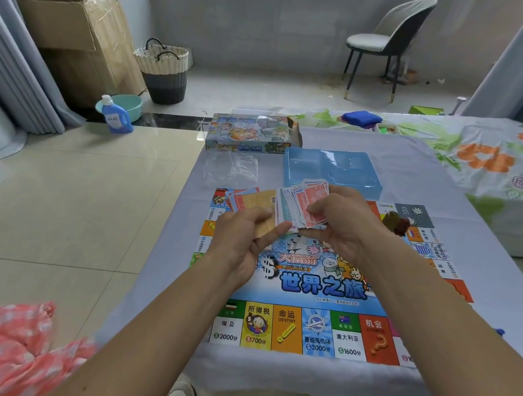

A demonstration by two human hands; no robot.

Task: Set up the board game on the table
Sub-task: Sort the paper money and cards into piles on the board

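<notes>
The colourful printed game board [315, 286] lies flat on the table covered with a pale lilac cloth [446, 190], its blue centre panel and bordering squares facing up. Above the board's middle, the left hand [243, 237] has its fingers curled under a stack of tan paper cards [263, 214], the forefinger stretched toward the other hand. The right hand [344, 225] grips a fanned bundle of red and white paper play notes [304, 206], thumb pressed on top of the red one.

On the board's far left corner lies a loose spread of red and orange cards [241, 197], partly under the tan stack. Behind it a crumpled clear plastic wrapper [231, 169] rests on the cloth, and past that stands the printed cardboard game box [250, 133], open at its right end; what it holds cannot be told. To its right sits the light blue moulded plastic tray [333, 169], whose compartments look bare as far as can be seen. On the board's far right corner rests a small heap of dark brown and red pieces [395, 222], too blurred to name.

On the floor at left stand an open cardboard carton [77, 39], a blue detergent bottle [116, 116] before a teal basin [128, 105], and a woven basket [162, 70]. A grey chair [387, 40] stands by the far wall. A bed with floral sheet [493, 162] adjoins the table on the right, bearing a folded blue cloth [362, 116].
</notes>
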